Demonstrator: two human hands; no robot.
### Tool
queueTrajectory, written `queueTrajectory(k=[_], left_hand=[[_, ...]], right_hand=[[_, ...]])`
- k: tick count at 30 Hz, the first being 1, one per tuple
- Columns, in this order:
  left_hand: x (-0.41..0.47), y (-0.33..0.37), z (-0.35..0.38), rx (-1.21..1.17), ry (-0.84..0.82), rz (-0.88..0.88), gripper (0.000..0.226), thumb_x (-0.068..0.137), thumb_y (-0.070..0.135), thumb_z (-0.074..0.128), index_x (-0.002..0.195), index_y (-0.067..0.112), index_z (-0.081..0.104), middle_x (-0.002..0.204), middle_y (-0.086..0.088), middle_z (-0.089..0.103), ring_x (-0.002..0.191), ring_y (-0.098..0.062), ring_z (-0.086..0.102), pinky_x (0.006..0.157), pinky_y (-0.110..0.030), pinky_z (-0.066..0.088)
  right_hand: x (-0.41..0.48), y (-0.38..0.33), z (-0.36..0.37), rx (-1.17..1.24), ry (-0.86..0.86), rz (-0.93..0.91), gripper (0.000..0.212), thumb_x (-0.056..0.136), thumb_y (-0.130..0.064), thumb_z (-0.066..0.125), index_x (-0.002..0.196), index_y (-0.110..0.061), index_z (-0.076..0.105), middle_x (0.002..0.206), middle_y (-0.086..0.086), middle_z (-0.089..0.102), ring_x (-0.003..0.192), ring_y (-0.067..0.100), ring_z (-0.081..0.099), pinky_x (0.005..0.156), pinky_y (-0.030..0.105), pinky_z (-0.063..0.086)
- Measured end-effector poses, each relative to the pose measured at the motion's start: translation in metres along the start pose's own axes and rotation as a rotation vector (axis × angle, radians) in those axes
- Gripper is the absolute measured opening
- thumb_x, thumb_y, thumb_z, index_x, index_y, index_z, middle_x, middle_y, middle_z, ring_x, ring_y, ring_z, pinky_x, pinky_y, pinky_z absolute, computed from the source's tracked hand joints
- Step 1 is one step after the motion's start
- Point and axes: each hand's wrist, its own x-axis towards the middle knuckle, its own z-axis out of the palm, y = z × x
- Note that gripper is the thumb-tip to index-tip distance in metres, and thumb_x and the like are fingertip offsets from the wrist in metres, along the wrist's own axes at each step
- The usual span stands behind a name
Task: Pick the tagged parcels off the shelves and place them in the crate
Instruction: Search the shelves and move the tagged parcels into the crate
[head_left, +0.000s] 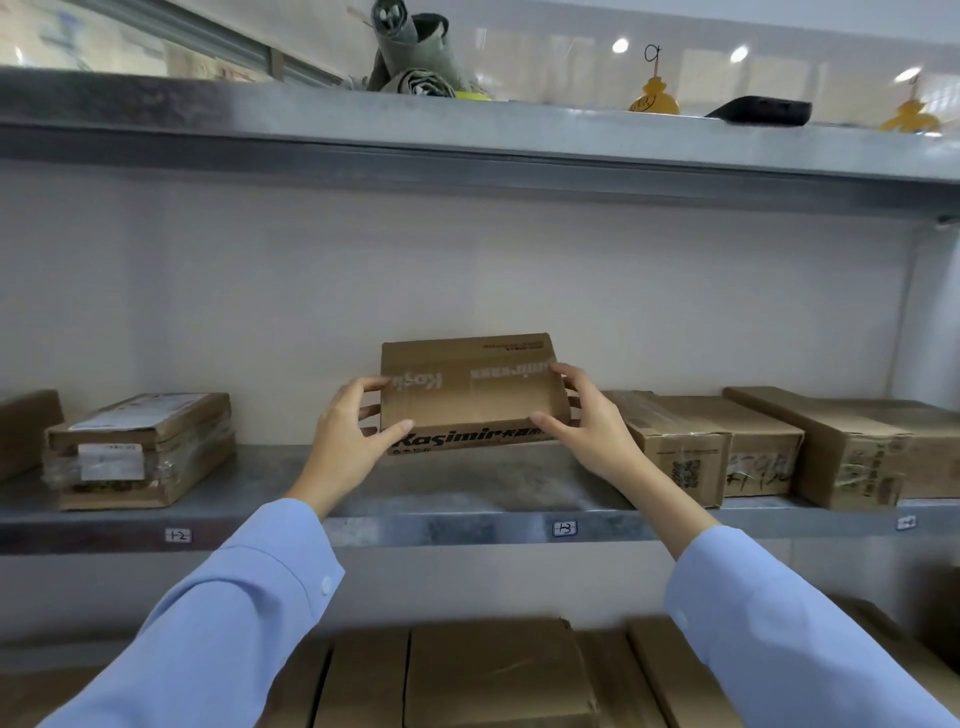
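left hand (353, 439), right of a taped parcel (140, 449) on the metal shelf (467, 486), grips the left end of the tilted kasimir parcel (467, 397), thumb in front, fingers curled behind. right hand (587, 426) grips its right end likewise. the kasimir parcel is mid-shelf, behind the front edge; a brown box (680, 457) stands just right.

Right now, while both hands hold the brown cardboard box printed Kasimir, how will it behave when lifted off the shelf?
The brown cardboard box printed Kasimir is probably stiff: its edges look straight between the left hand and the right hand. It seems light for its size, since only fingers at its ends hold it. Flat-sided, it should not roll.
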Motion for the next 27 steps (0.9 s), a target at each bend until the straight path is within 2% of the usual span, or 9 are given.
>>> queueTrajectory(k=[2, 4, 7, 10, 12, 15, 19, 22, 27], left_hand=[[0.002, 0.002, 0.001, -0.031, -0.003, -0.004, 0.070, 0.078, 0.020, 0.082, 0.134, 0.033, 0.043, 0.140, 0.008, 0.049, 0.123, -0.018, 0.054, 0.094, -0.030, 0.052], [0.003, 0.005, 0.003, -0.053, 0.001, -0.022, 0.090, 0.075, 0.011, 0.083, 0.146, 0.031, 0.031, 0.143, 0.009, 0.044, 0.121, -0.015, 0.054, 0.084, -0.012, 0.049], [0.004, 0.007, 0.006, -0.074, 0.034, -0.037, 0.104, 0.074, 0.004, 0.083, 0.153, 0.027, 0.019, 0.137, 0.007, 0.044, 0.119, -0.011, 0.051, 0.076, -0.001, 0.045], [0.006, 0.007, 0.007, -0.100, 0.053, -0.053, 0.106, 0.072, 0.003, 0.084, 0.154, 0.024, 0.020, 0.140, 0.002, 0.045, 0.119, -0.015, 0.054, 0.081, -0.005, 0.047], [0.006, 0.005, 0.005, -0.107, 0.046, -0.061, 0.106, 0.072, 0.006, 0.085, 0.154, 0.026, 0.021, 0.143, -0.001, 0.045, 0.122, -0.019, 0.055, 0.093, -0.020, 0.050], [0.005, 0.003, 0.003, -0.063, 0.055, -0.035, 0.096, 0.073, 0.011, 0.085, 0.150, 0.027, 0.031, 0.137, 0.002, 0.043, 0.124, -0.017, 0.053, 0.104, -0.034, 0.047], [0.000, 0.008, 0.004, -0.005, 0.066, 0.002, 0.079, 0.075, 0.014, 0.084, 0.142, 0.025, 0.045, 0.129, 0.001, 0.044, 0.118, -0.011, 0.051, 0.106, -0.034, 0.044], [-0.002, 0.010, 0.003, -0.018, 0.064, -0.007, 0.079, 0.077, 0.014, 0.082, 0.144, 0.027, 0.042, 0.129, 0.003, 0.045, 0.118, -0.008, 0.048, 0.106, -0.032, 0.041], [-0.005, 0.013, 0.002, -0.036, 0.059, -0.009, 0.076, 0.079, 0.013, 0.079, 0.143, 0.027, 0.040, 0.127, 0.015, 0.052, 0.113, 0.002, 0.050, 0.094, -0.026, 0.045]], right_hand=[[0.003, -0.001, -0.001, 0.019, 0.015, 0.001, 0.075, 0.084, -0.023, 0.077, 0.146, -0.025, 0.035, 0.147, -0.001, 0.041, 0.127, 0.009, 0.043, 0.094, 0.017, 0.043], [0.005, -0.002, -0.001, 0.020, 0.038, -0.001, 0.084, 0.080, -0.019, 0.081, 0.147, -0.028, 0.033, 0.146, -0.003, 0.036, 0.117, 0.005, 0.041, 0.079, 0.002, 0.042], [0.009, 0.000, 0.002, 0.048, 0.059, -0.018, 0.096, 0.074, -0.016, 0.086, 0.148, -0.033, 0.027, 0.141, -0.004, 0.043, 0.106, 0.005, 0.050, 0.071, 0.000, 0.042], [0.011, 0.003, 0.005, 0.085, 0.046, -0.018, 0.107, 0.071, -0.015, 0.087, 0.151, -0.037, 0.019, 0.137, -0.003, 0.047, 0.113, 0.008, 0.051, 0.086, 0.013, 0.048], [0.012, 0.003, 0.006, 0.087, 0.042, -0.008, 0.115, 0.071, -0.017, 0.088, 0.154, -0.038, 0.012, 0.142, 0.000, 0.042, 0.123, 0.012, 0.047, 0.102, 0.030, 0.044], [0.010, 0.002, 0.007, 0.058, 0.029, 0.002, 0.119, 0.073, -0.021, 0.087, 0.157, -0.034, 0.004, 0.145, 0.001, 0.036, 0.123, 0.006, 0.039, 0.107, 0.030, 0.034], [0.005, 0.002, 0.009, 0.014, 0.014, 0.008, 0.104, 0.074, -0.029, 0.085, 0.155, -0.025, 0.020, 0.145, 0.005, 0.035, 0.130, 0.014, 0.042, 0.112, 0.030, 0.030], [0.001, 0.002, 0.007, 0.056, 0.017, 0.014, 0.093, 0.076, -0.032, 0.083, 0.151, -0.027, 0.029, 0.145, 0.003, 0.040, 0.127, 0.009, 0.041, 0.111, 0.039, 0.039], [-0.005, 0.002, 0.002, 0.139, 0.038, 0.021, 0.083, 0.079, -0.029, 0.081, 0.146, -0.020, 0.033, 0.143, -0.003, 0.049, 0.126, 0.006, 0.046, 0.107, 0.040, 0.045]])
